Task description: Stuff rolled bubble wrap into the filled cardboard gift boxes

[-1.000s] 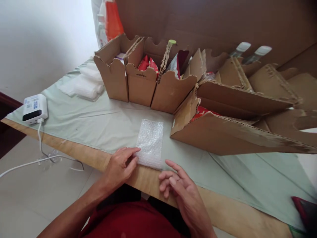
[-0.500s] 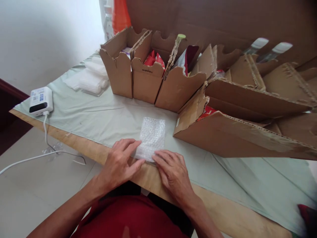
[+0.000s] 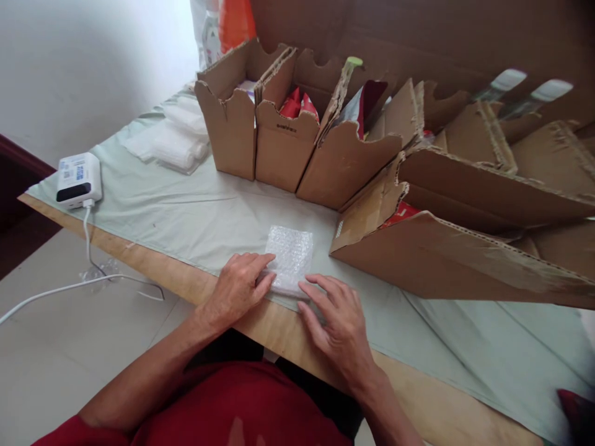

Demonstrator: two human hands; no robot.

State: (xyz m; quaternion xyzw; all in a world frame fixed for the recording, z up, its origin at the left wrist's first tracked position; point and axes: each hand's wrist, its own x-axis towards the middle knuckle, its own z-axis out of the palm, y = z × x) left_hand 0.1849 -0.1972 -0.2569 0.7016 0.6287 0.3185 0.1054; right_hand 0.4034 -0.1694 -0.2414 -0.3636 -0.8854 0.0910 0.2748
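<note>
A sheet of clear bubble wrap (image 3: 292, 251) lies on the pale green cloth near the table's front edge, its near part folded over into a thicker strip. At its left side is my left hand (image 3: 242, 285), with the index fingertip and thumb resting on the wrap and slightly apart. My right hand (image 3: 338, 319) hovers by the near right corner, fingers spread; its index fingertip meets or nearly meets the fold, and the thumb is over the cloth. Whether anything lies inside the fold cannot be made out.
Cardboard bins (image 3: 279, 148) with packets inside stand in a row behind the wrap, and a long cardboard bin (image 3: 455, 260) is at the right. Clear plastic bags (image 3: 179, 142) lie back left. A white device (image 3: 79, 179) with a cable (image 3: 86, 238) sits at the left edge.
The near edge of the bubble wrap has been folded further away from me, so the flat part is shorter. My right hand has lifted slightly and its fingers have spread.
</note>
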